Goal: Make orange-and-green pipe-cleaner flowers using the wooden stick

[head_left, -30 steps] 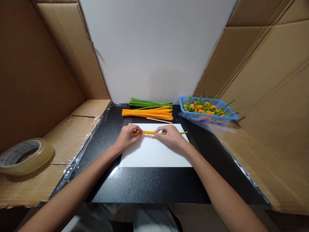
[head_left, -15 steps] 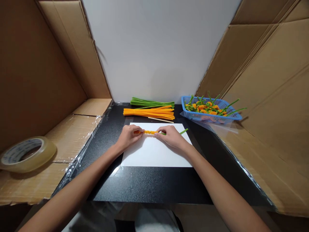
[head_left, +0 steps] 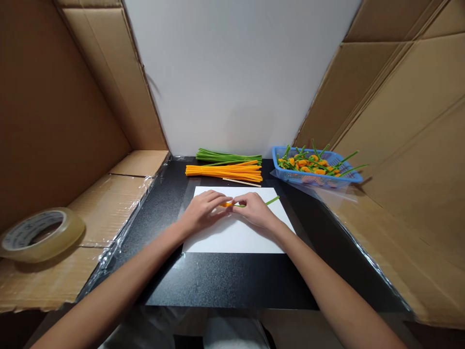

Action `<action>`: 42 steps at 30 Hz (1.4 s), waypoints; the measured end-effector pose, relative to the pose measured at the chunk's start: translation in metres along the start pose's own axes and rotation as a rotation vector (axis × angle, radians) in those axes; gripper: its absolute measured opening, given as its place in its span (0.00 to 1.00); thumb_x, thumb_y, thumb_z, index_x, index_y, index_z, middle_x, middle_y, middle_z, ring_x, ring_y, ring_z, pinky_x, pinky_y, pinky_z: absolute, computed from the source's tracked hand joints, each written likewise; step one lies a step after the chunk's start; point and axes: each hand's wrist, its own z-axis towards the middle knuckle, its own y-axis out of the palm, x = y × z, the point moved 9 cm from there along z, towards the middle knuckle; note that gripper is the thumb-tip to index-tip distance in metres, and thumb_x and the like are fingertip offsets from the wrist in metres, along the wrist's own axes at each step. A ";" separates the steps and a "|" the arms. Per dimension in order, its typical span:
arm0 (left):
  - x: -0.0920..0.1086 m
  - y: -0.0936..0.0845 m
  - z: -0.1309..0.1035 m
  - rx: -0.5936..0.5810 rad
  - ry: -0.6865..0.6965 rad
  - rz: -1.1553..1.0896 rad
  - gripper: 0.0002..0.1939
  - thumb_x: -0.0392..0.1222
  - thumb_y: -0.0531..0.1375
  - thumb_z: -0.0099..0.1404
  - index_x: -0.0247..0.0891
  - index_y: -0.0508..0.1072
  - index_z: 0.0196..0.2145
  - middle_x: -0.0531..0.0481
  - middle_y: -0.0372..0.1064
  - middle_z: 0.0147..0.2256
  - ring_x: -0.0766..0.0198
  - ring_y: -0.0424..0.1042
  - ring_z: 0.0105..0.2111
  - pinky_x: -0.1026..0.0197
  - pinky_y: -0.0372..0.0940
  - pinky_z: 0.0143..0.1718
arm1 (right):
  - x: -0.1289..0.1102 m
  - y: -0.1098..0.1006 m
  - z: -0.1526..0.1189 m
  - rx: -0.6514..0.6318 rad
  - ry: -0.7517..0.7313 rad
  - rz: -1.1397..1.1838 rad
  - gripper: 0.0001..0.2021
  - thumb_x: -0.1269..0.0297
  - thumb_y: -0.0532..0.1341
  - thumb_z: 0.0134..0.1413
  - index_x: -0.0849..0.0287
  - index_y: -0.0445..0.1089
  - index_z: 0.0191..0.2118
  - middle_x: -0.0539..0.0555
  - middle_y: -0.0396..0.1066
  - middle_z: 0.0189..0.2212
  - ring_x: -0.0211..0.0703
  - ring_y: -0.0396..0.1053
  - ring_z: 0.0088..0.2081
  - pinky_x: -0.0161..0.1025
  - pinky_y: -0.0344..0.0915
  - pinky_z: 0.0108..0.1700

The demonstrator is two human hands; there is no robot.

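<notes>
Over the white sheet [head_left: 232,237], my left hand [head_left: 205,208] has its fingers closed round a coiled orange pipe cleaner [head_left: 226,204], most of which is hidden by those fingers. Close against it, my right hand [head_left: 252,207] pinches a green pipe cleaner [head_left: 273,199] where it meets the orange coil. The green end sticks out past the right hand, slanting up to the right. The fingertips of both hands nearly touch.
Behind the sheet lie a bundle of orange pipe cleaners [head_left: 223,171], a green bundle [head_left: 228,156] and a thin wooden stick [head_left: 241,182]. A blue basket [head_left: 316,180] of orange-and-green pieces stands back right. Clear tape [head_left: 74,228] rests on cardboard at left.
My left hand has slid right, up to my right hand, and its fingers now cover most of the orange coil that was stretched between the hands. The green end shifted slightly left.
</notes>
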 end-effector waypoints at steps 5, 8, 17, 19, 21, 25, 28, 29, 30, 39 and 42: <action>0.003 0.004 0.000 0.019 0.012 0.019 0.10 0.40 0.55 0.72 0.39 0.76 0.42 0.47 0.75 0.35 0.63 0.73 0.35 0.62 0.66 0.36 | -0.005 0.002 0.001 -0.075 -0.041 0.102 0.15 0.66 0.59 0.55 0.57 0.80 0.44 0.53 0.79 0.36 0.43 0.69 0.35 0.37 0.61 0.39; -0.005 0.003 -0.001 0.018 -0.035 0.016 0.09 0.36 0.56 0.70 0.38 0.76 0.40 0.47 0.74 0.35 0.63 0.72 0.35 0.62 0.65 0.35 | -0.002 -0.002 0.001 -0.069 -0.019 0.106 0.17 0.64 0.58 0.57 0.59 0.78 0.48 0.53 0.77 0.32 0.40 0.67 0.31 0.35 0.59 0.34; -0.011 0.012 0.000 -0.095 -0.096 0.043 0.05 0.37 0.58 0.68 0.40 0.74 0.36 0.48 0.72 0.36 0.60 0.69 0.37 0.60 0.63 0.37 | -0.004 0.004 -0.002 -0.105 0.000 0.114 0.11 0.66 0.59 0.55 0.61 0.79 0.39 0.51 0.73 0.23 0.39 0.67 0.28 0.35 0.59 0.32; -0.011 0.016 0.000 -0.128 -0.104 0.025 0.04 0.36 0.58 0.67 0.40 0.74 0.36 0.48 0.72 0.35 0.60 0.69 0.36 0.60 0.63 0.37 | -0.004 0.002 -0.002 -0.108 0.004 0.065 0.10 0.66 0.59 0.55 0.61 0.79 0.35 0.50 0.72 0.22 0.38 0.65 0.27 0.35 0.57 0.31; -0.011 0.017 0.000 -0.155 -0.108 0.007 0.05 0.37 0.57 0.68 0.40 0.74 0.36 0.48 0.73 0.35 0.60 0.70 0.36 0.60 0.63 0.37 | -0.002 -0.002 -0.002 -0.107 0.007 0.011 0.10 0.67 0.59 0.56 0.60 0.79 0.33 0.50 0.72 0.22 0.38 0.64 0.26 0.35 0.55 0.31; -0.029 0.004 -0.002 -0.142 -0.181 -0.010 0.12 0.47 0.59 0.68 0.40 0.72 0.45 0.46 0.74 0.40 0.58 0.71 0.40 0.58 0.65 0.40 | 0.007 -0.017 -0.001 -0.032 0.007 -0.112 0.10 0.68 0.59 0.56 0.59 0.79 0.34 0.52 0.76 0.29 0.40 0.67 0.30 0.36 0.56 0.33; -0.064 -0.013 -0.010 -0.082 -0.300 -0.014 0.13 0.48 0.58 0.67 0.39 0.73 0.43 0.46 0.74 0.40 0.58 0.71 0.39 0.57 0.65 0.41 | 0.020 -0.032 -0.001 0.067 0.062 -0.243 0.09 0.68 0.59 0.56 0.59 0.79 0.33 0.54 0.77 0.31 0.42 0.69 0.32 0.36 0.57 0.35; -0.075 -0.013 -0.013 -0.101 -0.313 -0.033 0.11 0.47 0.58 0.66 0.39 0.74 0.42 0.47 0.74 0.39 0.59 0.71 0.38 0.57 0.65 0.41 | 0.024 -0.037 -0.001 0.090 0.084 -0.281 0.09 0.68 0.59 0.56 0.59 0.78 0.33 0.55 0.77 0.31 0.43 0.69 0.32 0.37 0.57 0.35; -0.083 -0.014 -0.016 -0.109 -0.317 -0.055 0.11 0.45 0.58 0.65 0.39 0.75 0.41 0.47 0.74 0.39 0.59 0.70 0.38 0.57 0.66 0.41 | 0.027 -0.040 -0.002 0.108 0.103 -0.312 0.09 0.69 0.59 0.56 0.59 0.78 0.32 0.55 0.77 0.31 0.43 0.69 0.33 0.37 0.57 0.35; -0.092 -0.009 -0.019 -0.091 -0.306 -0.132 0.13 0.50 0.60 0.66 0.39 0.79 0.38 0.49 0.74 0.32 0.63 0.71 0.32 0.63 0.63 0.34 | 0.026 -0.038 -0.001 0.076 0.103 -0.300 0.09 0.73 0.60 0.55 0.60 0.79 0.34 0.56 0.78 0.32 0.44 0.71 0.35 0.37 0.59 0.37; -0.087 -0.009 -0.017 -0.084 -0.305 -0.143 0.13 0.50 0.62 0.66 0.38 0.80 0.38 0.48 0.75 0.32 0.64 0.71 0.31 0.64 0.63 0.33 | 0.025 -0.035 0.000 0.072 0.100 -0.230 0.08 0.73 0.61 0.54 0.60 0.79 0.33 0.56 0.79 0.32 0.44 0.72 0.35 0.37 0.61 0.38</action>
